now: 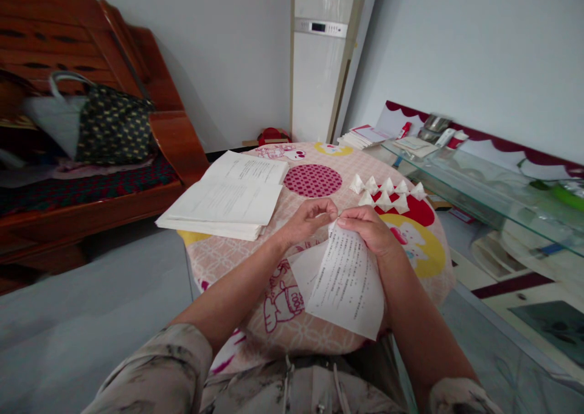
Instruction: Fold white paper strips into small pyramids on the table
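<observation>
A printed sheet of paper (349,283) hangs from my fingers over the near side of the round table. My right hand (366,226) pinches its upper corner between thumb and fingers. My left hand (311,220) is closed at the same corner, its fingertips meeting the right hand's. Another piece of paper (306,268) shows behind the sheet, partly covered; I cannot tell whether it is joined to it. Beyond my right hand stand several small folded paper pyramids (387,195) in rows. To the left of my left hand lies an open stack of printed pages (223,198).
A patterned cloth covers the round table (255,274). A glass shelf (483,189) with cups and papers runs along the right. At the left is a wooden bench (173,143) holding a dotted bag (116,125). A tall white cabinet-like unit (317,73) stands behind.
</observation>
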`<act>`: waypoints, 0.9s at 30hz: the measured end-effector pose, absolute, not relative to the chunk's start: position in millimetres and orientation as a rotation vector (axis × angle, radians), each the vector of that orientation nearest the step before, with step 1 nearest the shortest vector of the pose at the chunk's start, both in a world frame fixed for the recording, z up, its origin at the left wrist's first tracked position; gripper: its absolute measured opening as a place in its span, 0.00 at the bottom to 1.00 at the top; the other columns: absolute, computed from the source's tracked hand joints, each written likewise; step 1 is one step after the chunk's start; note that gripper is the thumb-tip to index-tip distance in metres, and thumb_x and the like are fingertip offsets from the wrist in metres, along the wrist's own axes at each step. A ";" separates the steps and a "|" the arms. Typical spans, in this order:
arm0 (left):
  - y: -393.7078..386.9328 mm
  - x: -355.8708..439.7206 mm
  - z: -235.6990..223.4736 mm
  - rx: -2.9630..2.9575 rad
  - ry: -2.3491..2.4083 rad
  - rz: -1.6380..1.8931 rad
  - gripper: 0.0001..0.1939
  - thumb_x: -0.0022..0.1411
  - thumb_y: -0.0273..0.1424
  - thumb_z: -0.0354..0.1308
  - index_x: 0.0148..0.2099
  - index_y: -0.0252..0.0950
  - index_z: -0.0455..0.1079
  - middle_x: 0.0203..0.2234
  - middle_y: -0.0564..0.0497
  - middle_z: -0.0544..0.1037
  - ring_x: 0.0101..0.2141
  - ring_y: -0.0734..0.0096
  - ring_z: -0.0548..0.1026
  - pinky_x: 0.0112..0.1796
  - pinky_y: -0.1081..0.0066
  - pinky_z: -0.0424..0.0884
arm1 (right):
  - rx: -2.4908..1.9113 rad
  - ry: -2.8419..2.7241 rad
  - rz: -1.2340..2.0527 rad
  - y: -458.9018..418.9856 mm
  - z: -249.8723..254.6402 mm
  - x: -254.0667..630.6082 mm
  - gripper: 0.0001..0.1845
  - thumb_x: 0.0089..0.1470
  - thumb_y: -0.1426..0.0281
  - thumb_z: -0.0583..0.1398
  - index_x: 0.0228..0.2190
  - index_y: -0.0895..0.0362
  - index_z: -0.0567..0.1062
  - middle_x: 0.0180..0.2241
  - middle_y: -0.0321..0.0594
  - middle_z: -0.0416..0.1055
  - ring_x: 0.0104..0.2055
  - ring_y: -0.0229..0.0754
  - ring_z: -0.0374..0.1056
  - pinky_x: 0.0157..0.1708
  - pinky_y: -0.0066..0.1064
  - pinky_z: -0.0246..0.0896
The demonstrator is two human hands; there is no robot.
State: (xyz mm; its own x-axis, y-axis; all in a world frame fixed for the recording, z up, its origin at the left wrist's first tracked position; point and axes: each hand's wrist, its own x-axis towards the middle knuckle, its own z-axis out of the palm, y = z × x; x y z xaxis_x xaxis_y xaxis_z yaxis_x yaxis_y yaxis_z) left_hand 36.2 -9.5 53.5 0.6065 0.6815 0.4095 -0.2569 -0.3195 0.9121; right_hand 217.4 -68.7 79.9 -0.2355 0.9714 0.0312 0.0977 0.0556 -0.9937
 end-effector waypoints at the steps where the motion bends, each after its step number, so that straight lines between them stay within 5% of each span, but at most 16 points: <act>1: -9.7 36.8 53.1 1.635 0.357 0.986 0.20 0.61 0.46 0.64 0.32 0.34 0.67 0.25 0.55 0.69 0.28 0.76 0.64 0.33 0.73 0.62 | -1.139 -1.482 1.279 -68.3 78.7 218.0 0.15 0.45 0.61 0.67 0.18 0.57 0.72 0.17 0.30 0.59 0.19 0.32 0.53 0.20 0.27 0.44; 13: 9.9 16.4 50.0 1.860 0.388 0.659 0.19 0.62 0.46 0.61 0.35 0.33 0.71 0.29 0.52 0.72 0.34 0.71 0.68 0.38 0.71 0.65 | -1.192 -1.424 1.301 -72.5 80.5 232.3 0.15 0.45 0.59 0.69 0.22 0.58 0.76 0.19 0.31 0.66 0.20 0.33 0.59 0.21 0.26 0.51; 18: 18.4 0.3 64.2 1.866 0.449 0.793 0.21 0.64 0.46 0.60 0.29 0.34 0.66 0.22 0.56 0.67 0.25 0.78 0.63 0.28 0.75 0.59 | -1.265 -1.394 1.452 -71.7 74.4 256.4 0.16 0.39 0.62 0.73 0.30 0.59 0.81 0.27 0.38 0.78 0.25 0.39 0.70 0.26 0.29 0.62; 27: 31.8 -12.9 101.1 2.093 0.626 0.806 0.15 0.62 0.38 0.62 0.30 0.32 0.70 0.21 0.55 0.70 0.22 0.80 0.64 0.22 0.78 0.55 | -1.215 -0.858 1.189 -53.1 46.4 276.5 0.19 0.30 0.65 0.74 0.29 0.57 0.79 0.27 0.39 0.79 0.27 0.42 0.72 0.30 0.34 0.68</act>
State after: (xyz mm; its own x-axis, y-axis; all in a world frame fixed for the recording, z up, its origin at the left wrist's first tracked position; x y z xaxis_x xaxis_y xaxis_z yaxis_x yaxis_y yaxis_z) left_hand -12.9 31.8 101.1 0.6758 0.6592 0.3296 0.1565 -0.5654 0.8098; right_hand 276.5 -53.1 46.4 0.2132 0.9716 -0.1028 -0.2082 -0.0576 -0.9764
